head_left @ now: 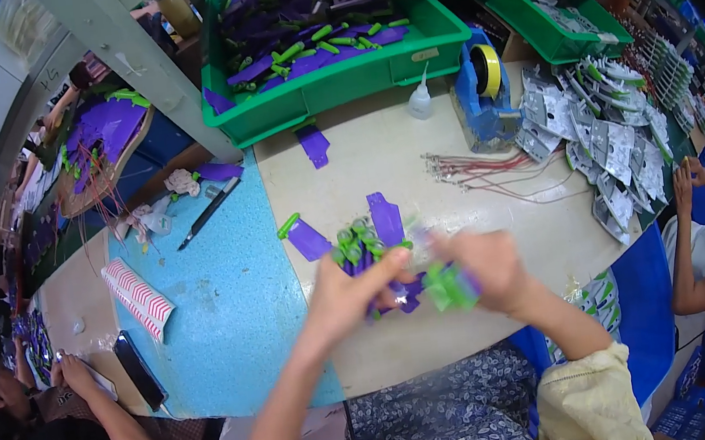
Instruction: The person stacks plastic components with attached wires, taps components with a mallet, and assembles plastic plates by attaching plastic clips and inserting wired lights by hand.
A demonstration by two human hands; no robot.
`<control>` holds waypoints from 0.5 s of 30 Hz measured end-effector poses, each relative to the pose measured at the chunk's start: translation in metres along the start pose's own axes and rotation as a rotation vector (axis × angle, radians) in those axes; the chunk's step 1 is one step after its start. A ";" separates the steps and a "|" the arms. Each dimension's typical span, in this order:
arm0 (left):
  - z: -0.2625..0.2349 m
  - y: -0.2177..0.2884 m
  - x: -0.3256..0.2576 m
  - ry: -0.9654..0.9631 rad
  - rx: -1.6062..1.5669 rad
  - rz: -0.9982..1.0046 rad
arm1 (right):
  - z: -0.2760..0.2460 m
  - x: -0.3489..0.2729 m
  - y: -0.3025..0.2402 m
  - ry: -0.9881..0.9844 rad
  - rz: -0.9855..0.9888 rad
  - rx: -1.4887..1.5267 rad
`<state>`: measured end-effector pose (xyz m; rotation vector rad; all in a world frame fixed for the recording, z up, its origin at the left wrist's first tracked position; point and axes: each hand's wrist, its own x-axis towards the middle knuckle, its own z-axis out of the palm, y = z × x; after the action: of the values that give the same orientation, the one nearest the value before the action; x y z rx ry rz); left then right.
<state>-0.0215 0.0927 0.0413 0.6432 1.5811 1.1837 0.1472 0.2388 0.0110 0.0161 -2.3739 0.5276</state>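
Observation:
Over the pale table, my left hand [346, 300] is closed, its thumb and fingers around purple boards [411, 290] that partly show below the thumb. My right hand [488, 267] is smeared by motion, closed on a blurred bunch of green-and-purple pieces [449, 285]. Just beyond my left hand lies a small heap of purple boards with green cylinders [359, 241]. Beside the heap are a loose purple board [386, 218] and another purple board with a green cylinder at its end [309, 238]. Farther off lies a single purple board [314, 146].
A green bin [336, 84] full of similar pieces stands at the back. Rightward are a glue bottle [420, 103], a blue tape dispenser [480, 112], red wires [495, 165] and piled grey-white parts [606, 136]. A black pen-like tool [209, 212], striped roll [139, 299] and phone [139, 369] lie left. People sit both sides.

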 end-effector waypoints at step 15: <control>-0.020 -0.024 0.118 0.686 0.413 0.419 | 0.015 0.009 -0.013 0.260 0.665 0.478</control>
<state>-0.0771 0.1761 -0.0286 0.9280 2.3899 1.4962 0.1328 0.2223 0.0120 -0.6032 -1.9120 1.3114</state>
